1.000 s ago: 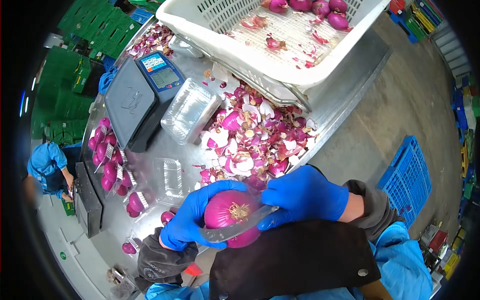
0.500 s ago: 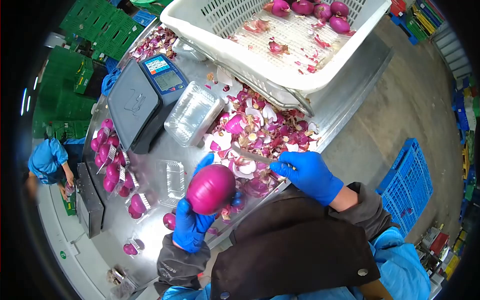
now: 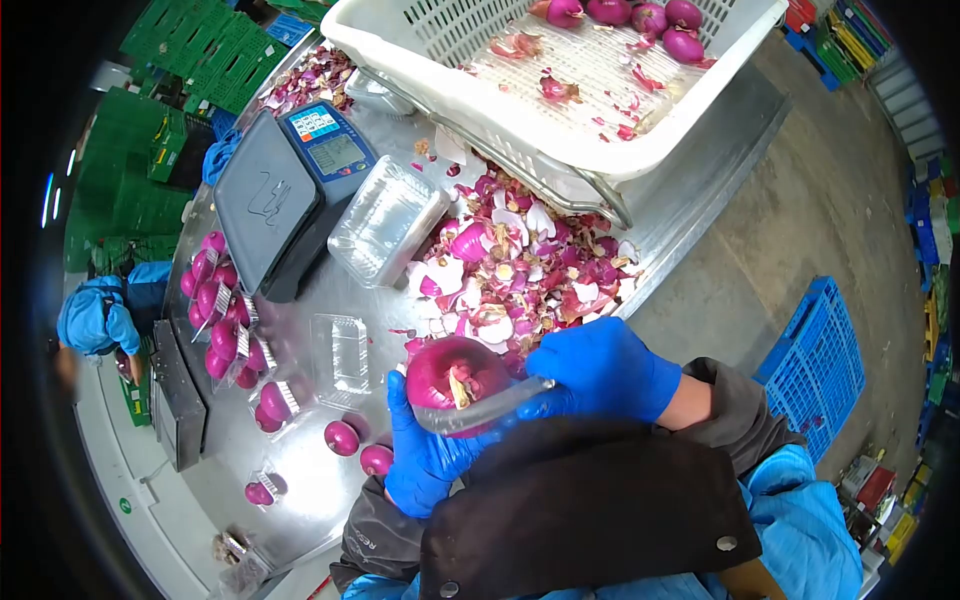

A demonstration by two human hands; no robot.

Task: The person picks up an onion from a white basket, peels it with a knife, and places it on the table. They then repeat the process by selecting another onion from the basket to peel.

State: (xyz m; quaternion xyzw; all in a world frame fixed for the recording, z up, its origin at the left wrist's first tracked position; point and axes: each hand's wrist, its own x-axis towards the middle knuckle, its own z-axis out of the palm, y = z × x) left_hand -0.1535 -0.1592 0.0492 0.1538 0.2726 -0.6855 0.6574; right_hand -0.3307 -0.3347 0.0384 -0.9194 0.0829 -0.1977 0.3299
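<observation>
A large red onion (image 3: 450, 365) sits in my left hand (image 3: 427, 455), which wears a blue glove and wraps it from below and the left. Its dry, pale root or stem end faces up toward me. In my right hand (image 3: 600, 372), also gloved in blue, is a knife (image 3: 480, 407); the blade lies across the near side of the onion, just below that dry end. The gloved fingers hide the knife's handle. Beyond the onion spreads a pile of onion skins (image 3: 520, 265). Two peeled red onions (image 3: 342, 437) rest on the table left of my left hand.
A white crate (image 3: 560, 130) with several onions stands at the back. Clear plastic trays (image 3: 388, 222) lie beside a scale (image 3: 270, 205). Packed onions (image 3: 222, 320) line the table's left side. A blue pallet (image 3: 815, 365) is on the floor at right. Another person in blue (image 3: 100, 315) works at far left.
The onion has turned so its dry end faces me and has come lower. My right hand has brought the knife from over the skins to the onion.
</observation>
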